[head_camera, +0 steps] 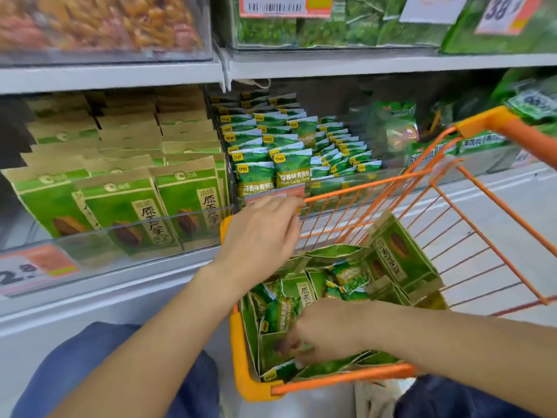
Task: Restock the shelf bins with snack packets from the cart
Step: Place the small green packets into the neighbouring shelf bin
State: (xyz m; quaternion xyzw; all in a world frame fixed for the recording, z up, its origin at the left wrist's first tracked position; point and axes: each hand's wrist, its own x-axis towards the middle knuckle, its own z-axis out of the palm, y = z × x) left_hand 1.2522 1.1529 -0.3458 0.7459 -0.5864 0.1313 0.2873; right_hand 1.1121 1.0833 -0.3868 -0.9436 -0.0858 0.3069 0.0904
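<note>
From the head camera, the orange wire cart stands just before the shelf, holding a jumble of green snack packets. The right hand reaches down among them, fingers curled, apparently pinching a packet, though blur hides the grip. The left hand hovers at the cart's far corner, fingers relaxed and holding nothing, just below the bin of small pea packets. Left of that, a clear bin holds upright kraft-and-green bags.
</note>
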